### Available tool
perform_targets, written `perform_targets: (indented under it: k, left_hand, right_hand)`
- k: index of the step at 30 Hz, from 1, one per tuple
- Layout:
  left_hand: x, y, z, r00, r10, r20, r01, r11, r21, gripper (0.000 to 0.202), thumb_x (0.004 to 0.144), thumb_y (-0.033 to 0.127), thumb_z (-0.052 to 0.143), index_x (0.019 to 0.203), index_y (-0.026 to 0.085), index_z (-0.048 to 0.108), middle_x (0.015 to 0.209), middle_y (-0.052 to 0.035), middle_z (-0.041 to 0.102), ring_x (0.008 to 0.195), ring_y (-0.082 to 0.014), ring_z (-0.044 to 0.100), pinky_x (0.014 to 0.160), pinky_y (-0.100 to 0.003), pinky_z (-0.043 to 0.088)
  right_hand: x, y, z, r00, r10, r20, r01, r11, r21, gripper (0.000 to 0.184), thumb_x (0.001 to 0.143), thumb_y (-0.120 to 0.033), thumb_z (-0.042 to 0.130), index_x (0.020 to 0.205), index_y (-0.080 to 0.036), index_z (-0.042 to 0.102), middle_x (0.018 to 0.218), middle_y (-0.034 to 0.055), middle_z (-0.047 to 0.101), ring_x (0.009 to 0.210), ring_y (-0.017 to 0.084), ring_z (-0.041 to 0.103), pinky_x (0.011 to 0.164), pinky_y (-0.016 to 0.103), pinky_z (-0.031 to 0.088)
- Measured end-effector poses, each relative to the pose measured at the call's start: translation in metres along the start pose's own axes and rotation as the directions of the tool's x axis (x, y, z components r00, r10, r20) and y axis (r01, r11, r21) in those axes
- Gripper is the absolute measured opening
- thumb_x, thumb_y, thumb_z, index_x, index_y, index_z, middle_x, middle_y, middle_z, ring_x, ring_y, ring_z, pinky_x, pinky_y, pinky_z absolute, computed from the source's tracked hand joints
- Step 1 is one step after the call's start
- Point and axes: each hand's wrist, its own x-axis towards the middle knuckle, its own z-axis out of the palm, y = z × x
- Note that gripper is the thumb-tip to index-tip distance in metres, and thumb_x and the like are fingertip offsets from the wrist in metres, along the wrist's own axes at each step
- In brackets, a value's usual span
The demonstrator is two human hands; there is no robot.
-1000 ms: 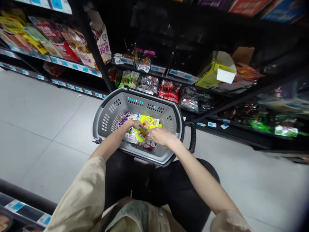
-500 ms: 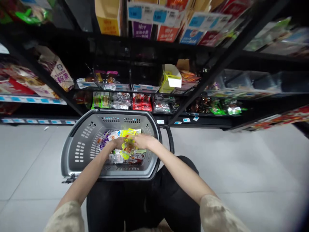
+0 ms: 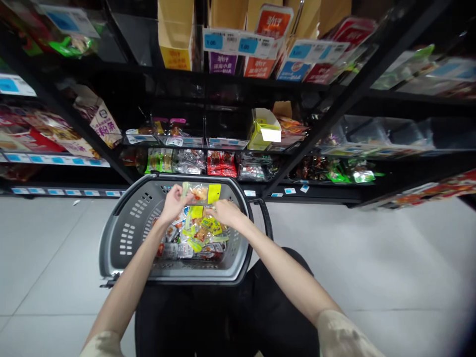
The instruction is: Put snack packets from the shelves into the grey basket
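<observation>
My left hand (image 3: 175, 204) pinches one end of a clear snack packet (image 3: 200, 192) with a yellow end and light-brown food inside, raised near the far rim of the grey shopping basket (image 3: 126, 218). Just to the right, my right hand (image 3: 226, 213) is over the basket, its fingers closed at the edge of another clear-and-yellow snack packet (image 3: 197, 212); its fingertips are partly hidden. Beneath both hands lies a pile of snack packets (image 3: 203, 233), many yellow and clear, others silver, white or red-brown.
A black store shelf (image 3: 316, 148) stands ahead, with packaged snacks in bins. A yellow display box (image 3: 262, 130) and red packets (image 3: 221, 162) are on its lower levels. The basket's black handle (image 3: 266, 218) hangs at its right side. Grey floor tiles (image 3: 353, 248) extend to the right.
My left hand has come up from the pile toward the far rim with a yellow-ended packet. My right hand has moved slightly right, and more of the packets show.
</observation>
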Motion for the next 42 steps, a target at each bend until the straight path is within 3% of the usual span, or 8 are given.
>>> perform_targets:
  k: [3, 6, 9, 15, 21, 32, 37, 42]
  left_hand:
    - [-0.001, 0.008, 0.004, 1.000, 0.002, -0.030, -0.009, 0.972, -0.236, 0.061, 0.070, 0.040, 0.091, 0.091, 0.026, 0.036, 0.084, 0.0055, 0.070, 0.067, -0.0129, 0.071, 0.072, -0.029, 0.062]
    - [-0.002, 0.010, 0.007, 0.999, 0.022, -0.031, -0.030, 0.961, -0.274, 0.061, 0.072, 0.040, 0.091, 0.099, 0.026, 0.038, 0.089, 0.0037, 0.072, 0.067, -0.0126, 0.072, 0.073, -0.029, 0.062]
    - [-0.002, 0.009, 0.008, 0.995, 0.095, -0.044, -0.101, 0.983, -0.155, 0.060, 0.073, 0.045, 0.090, 0.111, 0.024, 0.048, 0.113, -0.0066, 0.073, 0.089, -0.0181, 0.075, 0.084, -0.034, 0.062]
    - [-0.006, 0.020, 0.008, 0.937, 0.311, 0.160, -0.348, 0.879, 0.325, 0.081, 0.061, 0.057, 0.094, 0.129, 0.022, 0.067, 0.164, -0.0180, 0.040, 0.151, -0.0361, 0.040, 0.122, -0.050, 0.039]
    - [-0.011, 0.013, 0.018, 0.986, 0.168, -0.017, -0.159, 0.957, 0.241, 0.045, 0.093, 0.055, 0.065, 0.115, 0.017, 0.072, 0.116, -0.0128, 0.078, 0.109, -0.0264, 0.074, 0.105, -0.043, 0.055]
    - [-0.008, 0.009, 0.020, 0.992, -0.063, -0.114, 0.057, 0.997, -0.060, 0.052, 0.078, 0.061, 0.077, 0.103, 0.017, 0.066, 0.101, -0.0090, 0.079, 0.079, -0.0265, 0.080, 0.074, -0.038, 0.066]
    - [-0.011, 0.010, 0.015, 0.999, -0.016, -0.030, 0.018, 0.996, 0.087, 0.051, 0.078, 0.063, 0.076, 0.096, 0.015, 0.074, 0.101, -0.0116, 0.081, 0.083, -0.0281, 0.079, 0.079, -0.040, 0.065]
    - [-0.011, 0.009, 0.012, 0.995, 0.039, 0.087, -0.069, 0.925, 0.374, 0.045, 0.081, 0.059, 0.072, 0.093, 0.017, 0.083, 0.103, -0.0116, 0.083, 0.101, -0.0317, 0.077, 0.099, -0.045, 0.059]
  right_hand:
    - [0.014, 0.000, 0.003, 0.984, 0.043, -0.171, 0.039, 0.893, 0.448, 0.046, 0.096, -0.051, 0.064, 0.126, -0.016, 0.063, 0.123, 0.0189, 0.075, 0.114, 0.031, 0.073, 0.099, 0.044, 0.057]
    - [0.026, -0.004, 0.006, 0.934, 0.132, -0.331, 0.216, 0.528, 0.821, 0.056, 0.083, -0.055, 0.077, 0.122, -0.019, 0.060, 0.118, 0.0120, 0.078, 0.102, 0.024, 0.076, 0.092, 0.038, 0.060]
    - [0.030, -0.008, 0.005, 0.905, 0.217, -0.366, 0.287, 0.324, 0.901, 0.057, 0.068, -0.058, 0.086, 0.103, -0.018, 0.066, 0.100, 0.0082, 0.080, 0.080, 0.022, 0.076, 0.075, 0.035, 0.063]
    - [0.028, -0.008, 0.001, 0.889, 0.345, -0.302, 0.234, 0.224, 0.946, 0.053, 0.058, -0.052, 0.091, 0.094, -0.019, 0.069, 0.095, 0.0061, 0.080, 0.070, 0.020, 0.073, 0.070, 0.036, 0.063]
    - [0.017, -0.016, -0.008, 0.926, 0.147, -0.347, 0.295, 0.291, 0.910, 0.052, 0.081, -0.067, 0.072, 0.102, -0.019, 0.075, 0.119, 0.0112, 0.079, 0.117, 0.025, 0.071, 0.103, 0.042, 0.054]
    - [0.026, -0.008, -0.003, 0.926, 0.193, -0.323, 0.268, 0.267, 0.926, 0.055, 0.070, -0.052, 0.086, 0.111, -0.018, 0.072, 0.115, 0.0125, 0.079, 0.116, 0.025, 0.071, 0.105, 0.041, 0.053]
    - [0.030, 0.003, -0.007, 0.816, 0.248, -0.523, 0.313, 0.572, 0.758, 0.068, 0.071, -0.056, 0.082, 0.127, -0.020, 0.066, 0.134, 0.0139, 0.070, 0.103, 0.022, 0.072, 0.089, 0.035, 0.059]
    - [0.022, 0.016, -0.020, 0.927, -0.025, -0.374, 0.243, 0.801, 0.547, 0.039, 0.081, -0.055, 0.072, 0.089, -0.017, 0.075, 0.083, 0.0027, 0.075, 0.068, 0.019, 0.070, 0.063, 0.028, 0.056]
